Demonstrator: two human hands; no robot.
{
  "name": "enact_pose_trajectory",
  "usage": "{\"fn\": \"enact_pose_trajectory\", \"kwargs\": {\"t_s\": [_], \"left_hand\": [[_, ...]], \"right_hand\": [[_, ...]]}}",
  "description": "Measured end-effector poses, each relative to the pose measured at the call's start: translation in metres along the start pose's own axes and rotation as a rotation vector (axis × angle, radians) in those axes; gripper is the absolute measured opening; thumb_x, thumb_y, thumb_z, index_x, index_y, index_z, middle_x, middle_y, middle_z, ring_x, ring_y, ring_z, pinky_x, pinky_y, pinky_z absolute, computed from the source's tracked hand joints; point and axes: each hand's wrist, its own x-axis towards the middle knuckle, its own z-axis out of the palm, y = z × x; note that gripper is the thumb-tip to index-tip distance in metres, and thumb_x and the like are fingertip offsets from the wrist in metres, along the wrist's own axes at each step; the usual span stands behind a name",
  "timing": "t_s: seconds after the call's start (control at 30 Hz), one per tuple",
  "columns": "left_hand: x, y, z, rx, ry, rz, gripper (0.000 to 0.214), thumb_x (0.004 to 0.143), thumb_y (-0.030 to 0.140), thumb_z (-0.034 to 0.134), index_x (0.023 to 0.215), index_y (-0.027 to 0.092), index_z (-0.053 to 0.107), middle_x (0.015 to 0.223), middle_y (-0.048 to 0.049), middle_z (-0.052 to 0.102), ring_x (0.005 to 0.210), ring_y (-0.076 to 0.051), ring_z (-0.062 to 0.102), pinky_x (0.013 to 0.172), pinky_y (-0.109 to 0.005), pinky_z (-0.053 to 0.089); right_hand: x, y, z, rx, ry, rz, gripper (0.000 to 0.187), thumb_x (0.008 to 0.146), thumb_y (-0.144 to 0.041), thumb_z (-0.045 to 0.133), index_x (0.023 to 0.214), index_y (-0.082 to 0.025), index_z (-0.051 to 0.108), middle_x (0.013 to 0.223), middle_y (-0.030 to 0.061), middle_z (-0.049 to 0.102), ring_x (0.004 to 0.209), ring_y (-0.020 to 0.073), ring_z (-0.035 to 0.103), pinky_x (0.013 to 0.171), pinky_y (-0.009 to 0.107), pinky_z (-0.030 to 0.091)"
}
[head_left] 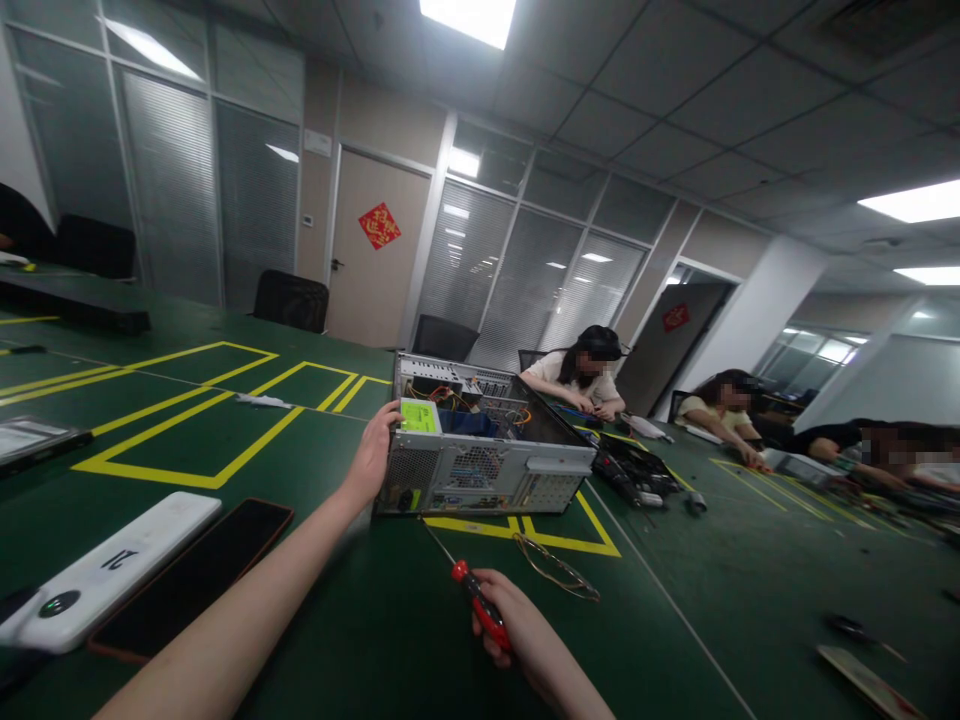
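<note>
Metal computer case (pixel 555 470), lying flat, open side up (insides exposed), red-and-black screwdriver (pixel 480 600), shaft angled toward it.

Table: we look across a broad, flat, dark green tabletop (pixel 712 560) crossed by thin pale seams.
Markings: on it we see bright yellow tape outlines (pixel 150 473), mostly long rectangles.
Centre: an open, boxy, silver-grey metal computer case (pixel 491 445) covers part of one outline.
Near left: a long white rounded device (pixel 142 555) with black marking lies beside a flat black phone (pixel 202 575) with a reddish-brown edge.
Left edge: we find a silver-and-black flat box (pixel 37 440), partly cut off.
Right of the case: an open black tool case (pixel 637 470).
Lower right: a pale, flat, narrow strip (pixel 870 680).
</note>
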Motion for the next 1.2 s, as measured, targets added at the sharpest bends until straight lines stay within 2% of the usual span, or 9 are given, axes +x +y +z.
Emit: {"fn": "enact_pose_trajectory", "kwargs": {"t_s": [0.1, 0.27, 0.47, 0.77, 0.97, 1.1, 1.2], "left_hand": [[0.0, 0.0, 0.0, 0.005, -0.001, -0.005, 0.066, 0.122, 0.088, 0.049, 0.131, 0.035, 0.088, 0.176, -0.012, 0.085, 0.171, -0.041, 0.074, 0.156, -0.066, 0.052], [0.0, -0.001, 0.0, 0.008, 0.004, -0.004, 0.067, 0.123, 0.087, 0.047, 0.131, 0.035, 0.088, 0.177, -0.013, 0.084, 0.17, -0.041, 0.075, 0.156, -0.067, 0.052], [0.0, -0.005, 0.002, 0.01, 0.014, 0.012, 0.066, 0.124, 0.087, 0.047, 0.132, 0.036, 0.088, 0.176, -0.0125, 0.085, 0.171, -0.04, 0.075, 0.156, -0.065, 0.052], [0.0, -0.005, 0.001, 0.009, 0.005, 0.012, 0.069, 0.122, 0.09, 0.047, 0.132, 0.035, 0.088, 0.178, -0.0144, 0.084, 0.173, -0.042, 0.073, 0.157, -0.068, 0.05], [0.0, -0.005, 0.0, 0.01, -0.004, 0.005, 0.062, 0.124, 0.083, 0.049, 0.131, 0.036, 0.088, 0.178, -0.013, 0.084, 0.174, -0.041, 0.073, 0.157, -0.068, 0.05], [0.0, -0.006, 0.001, 0.015, 0.001, 0.002, 0.063, 0.124, 0.084, 0.048, 0.132, 0.035, 0.088, 0.177, -0.013, 0.084, 0.173, -0.041, 0.073, 0.157, -0.067, 0.05], [0.0, -0.006, 0.003, 0.015, 0.013, 0.002, 0.067, 0.124, 0.087, 0.047, 0.131, 0.034, 0.088, 0.177, -0.013, 0.084, 0.172, -0.04, 0.073, 0.156, -0.065, 0.05]], "right_hand": [[-0.001, -0.001, -0.001, -0.011, 0.021, 0.004, 0.051, 0.105, -0.044, 0.083, 0.15, -0.02, 0.081, 0.07, -0.0029, 0.068, 0.055, 0.0159, 0.051, 0.052, 0.025, 0.021], [-0.003, -0.001, -0.006, -0.035, 0.008, -0.055, 0.048, 0.109, -0.042, 0.076, 0.152, -0.021, 0.08, 0.076, -0.0024, 0.073, 0.057, 0.0156, 0.056, 0.054, 0.024, 0.03], [0.005, 0.002, -0.001, 0.005, 0.042, -0.019, 0.054, 0.104, -0.048, 0.083, 0.15, -0.02, 0.082, 0.068, -0.0042, 0.066, 0.052, 0.0147, 0.048, 0.052, 0.025, 0.019], [0.009, 0.008, -0.004, -0.069, 0.067, -0.036, 0.054, 0.109, -0.046, 0.073, 0.155, -0.018, 0.08, 0.069, -0.0035, 0.069, 0.052, 0.0154, 0.051, 0.051, 0.026, 0.025], [0.007, 0.005, 0.001, -0.04, 0.09, -0.012, 0.037, 0.116, -0.041, 0.071, 0.147, -0.022, 0.081, 0.07, -0.0037, 0.07, 0.054, 0.015, 0.053, 0.051, 0.024, 0.023], [0.001, 0.005, 0.005, 0.142, 0.06, 0.019, 0.028, 0.114, -0.044, 0.088, 0.132, -0.024, 0.078, 0.069, -0.0046, 0.07, 0.051, 0.0121, 0.052, 0.051, 0.02, 0.019], [-0.007, 0.004, 0.008, 0.444, -0.051, 0.103, 0.03, 0.109, -0.032, 0.101, 0.114, -0.023, 0.073, 0.078, -0.0005, 0.078, 0.054, 0.0072, 0.056, 0.053, 0.014, 0.027]]}}
